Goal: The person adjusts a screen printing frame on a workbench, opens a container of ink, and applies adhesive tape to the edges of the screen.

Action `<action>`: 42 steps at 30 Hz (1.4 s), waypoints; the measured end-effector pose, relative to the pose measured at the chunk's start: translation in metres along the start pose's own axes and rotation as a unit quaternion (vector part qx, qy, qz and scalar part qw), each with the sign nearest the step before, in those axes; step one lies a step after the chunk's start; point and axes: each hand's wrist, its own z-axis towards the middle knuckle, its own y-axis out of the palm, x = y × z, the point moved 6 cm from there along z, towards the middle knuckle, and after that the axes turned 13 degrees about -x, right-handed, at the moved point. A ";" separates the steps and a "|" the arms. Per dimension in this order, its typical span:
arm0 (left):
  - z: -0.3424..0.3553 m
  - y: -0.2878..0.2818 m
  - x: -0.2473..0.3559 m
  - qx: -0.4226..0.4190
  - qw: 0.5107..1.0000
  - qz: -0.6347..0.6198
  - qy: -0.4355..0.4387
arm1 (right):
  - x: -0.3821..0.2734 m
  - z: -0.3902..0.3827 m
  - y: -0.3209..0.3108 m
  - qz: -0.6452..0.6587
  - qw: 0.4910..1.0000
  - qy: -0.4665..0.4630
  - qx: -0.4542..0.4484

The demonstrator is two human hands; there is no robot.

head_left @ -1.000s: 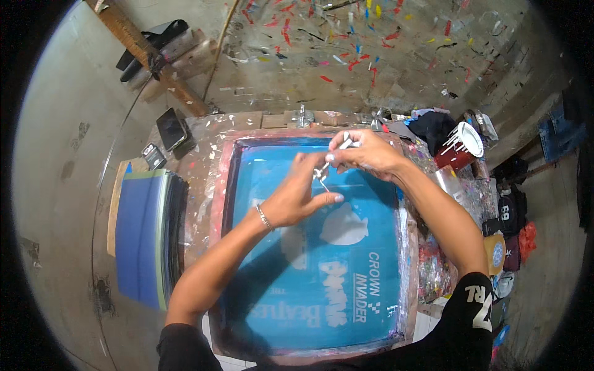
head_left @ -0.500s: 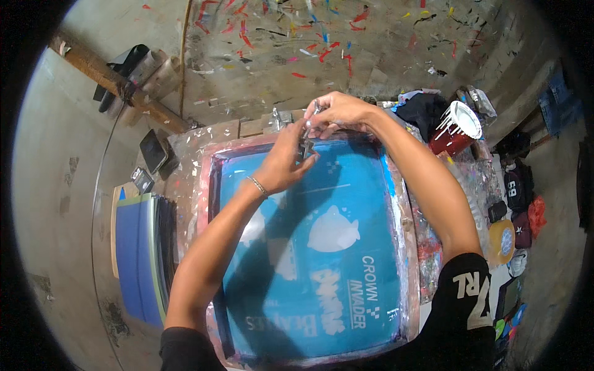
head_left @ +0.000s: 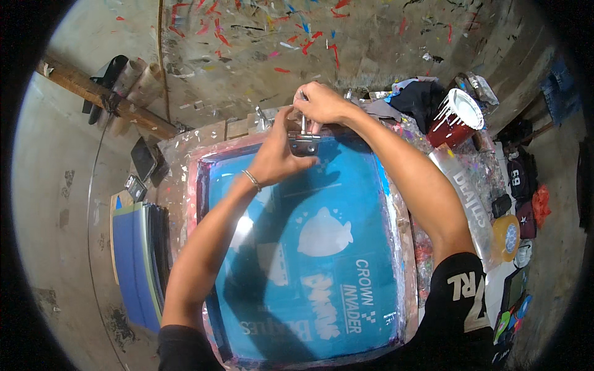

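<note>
Both hands are up at the far end of a big blue screen (head_left: 365, 204), close to each other. Between them is a shiny metal clamp (head_left: 304, 144). It is over the far edge of the screen, but I cannot tell if it touches it.

The left hand (head_left: 276, 153) is bent around the left side of the clamp. Its thumb is stretched out wide under the clamp, and its other fingers go up beside it, so the clamp sits in the space between. The tips of those fingers are hard to see. The right hand (head_left: 325, 104) has its fingers curled in close, holding the top part of the clamp by its thin rod. The gap between these fingers is small.

A bracelet (head_left: 251, 180) is around the left wrist. The screen has pale shapes on it and a pink-stained frame (head_left: 192, 198) around it. It lies on a messy bench (head_left: 176, 178). Another shiny metal piece (head_left: 262, 117) is at the far side, just left of the hands. To the right are a red can (head_left: 447, 131) with white drips and a tape roll (head_left: 507, 238). A stack of blue sheets (head_left: 133, 263) is on the left.
</note>
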 end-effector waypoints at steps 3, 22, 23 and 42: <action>0.011 -0.018 -0.011 -0.026 0.984 -0.178 0.003 | -0.003 0.000 -0.005 -0.027 0.999 -0.023 -0.006; 0.052 -0.020 -0.012 -0.235 0.848 0.457 -0.131 | 0.025 0.007 -0.008 0.031 0.997 0.008 -0.075; 0.050 -0.022 -0.008 -0.229 0.852 0.453 -0.132 | 0.022 0.007 -0.006 0.034 0.996 0.004 -0.079; 0.024 -0.009 -0.031 -0.120 0.865 0.487 -0.012 | 0.009 -0.001 -0.010 0.022 0.998 -0.001 -0.067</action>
